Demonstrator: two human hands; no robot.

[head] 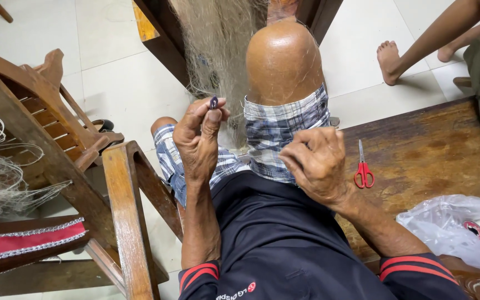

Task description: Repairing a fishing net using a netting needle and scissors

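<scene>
One small dark oval bead (213, 102) | pinched, left hand (198, 139) fingertips

Wooden bench (429, 150) (scissors (363, 169), plastic bag (445, 222))

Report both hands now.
Left hand: closed, pinching a small dark piece at the fingertips.
Right hand: curled closed; contents cannot be told.

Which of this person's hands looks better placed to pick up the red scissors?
Probably the right hand: it is curled and seems to hold nothing, just beside the red scissors on the wooden bench. The left hand is pinching a small dark piece.
</scene>
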